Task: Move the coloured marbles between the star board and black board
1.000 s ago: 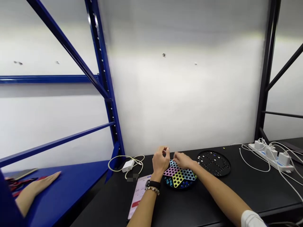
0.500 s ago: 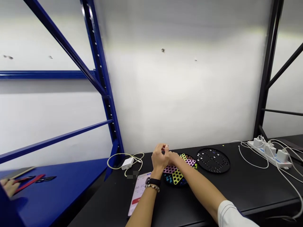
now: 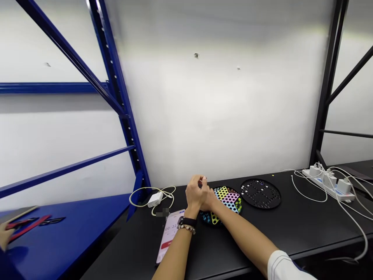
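Note:
My left hand, with a black wristband and a beaded bracelet at the wrist, is raised over the left side of a round Chinese checkers board. Its fingers are curled and pinched together; what they hold, if anything, is too small to make out. My right hand lies close against it, low over the board, its fingers hidden behind the left hand. Yellow, pink and blue star areas with dark holes show on the board. Small coloured pieces sit in compartments round its rim. Both forearms cover part of it.
A round black perforated tray lies right of the board. A phone showing a timer is beside my left forearm. A white adapter and cable lie behind it. A power strip with cables stands right. Another person's hand is at far left.
The view has shifted slightly. My right hand has drawn in closer to the left hand, and more of the board's coloured star shows. The other person's hand has moved at the left edge.

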The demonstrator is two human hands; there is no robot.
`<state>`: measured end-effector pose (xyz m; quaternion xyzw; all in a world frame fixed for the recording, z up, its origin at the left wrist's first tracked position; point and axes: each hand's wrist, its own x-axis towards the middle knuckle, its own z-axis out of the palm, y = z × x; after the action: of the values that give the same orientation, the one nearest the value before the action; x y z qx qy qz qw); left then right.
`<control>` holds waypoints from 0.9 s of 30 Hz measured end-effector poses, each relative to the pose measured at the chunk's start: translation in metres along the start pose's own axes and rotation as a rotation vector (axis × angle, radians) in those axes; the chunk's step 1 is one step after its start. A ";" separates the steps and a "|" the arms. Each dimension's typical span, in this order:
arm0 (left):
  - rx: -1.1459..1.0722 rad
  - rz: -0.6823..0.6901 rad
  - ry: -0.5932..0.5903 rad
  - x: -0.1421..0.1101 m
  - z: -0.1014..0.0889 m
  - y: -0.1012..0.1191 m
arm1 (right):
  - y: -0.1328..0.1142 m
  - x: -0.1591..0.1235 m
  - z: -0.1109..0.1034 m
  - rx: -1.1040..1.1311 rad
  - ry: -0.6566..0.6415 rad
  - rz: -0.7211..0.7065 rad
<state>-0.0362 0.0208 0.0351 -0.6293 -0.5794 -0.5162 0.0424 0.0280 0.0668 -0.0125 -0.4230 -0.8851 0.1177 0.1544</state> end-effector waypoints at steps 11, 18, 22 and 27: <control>0.045 0.020 -0.085 0.002 -0.001 0.001 | 0.029 -0.054 -0.033 0.075 0.037 -0.119; 0.358 -0.139 -0.666 0.002 0.004 -0.027 | 0.130 -0.119 -0.101 -0.004 -0.051 0.295; 0.345 -0.162 -0.716 0.003 0.007 -0.042 | 0.180 -0.177 -0.107 -0.120 -0.155 0.473; 0.313 -0.201 -0.630 0.008 0.006 -0.044 | 0.189 -0.223 -0.096 -0.097 0.012 0.298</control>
<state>-0.0686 0.0442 0.0135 -0.6832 -0.6950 -0.2038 -0.0933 0.3313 0.0151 -0.0262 -0.5572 -0.8163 0.0941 0.1198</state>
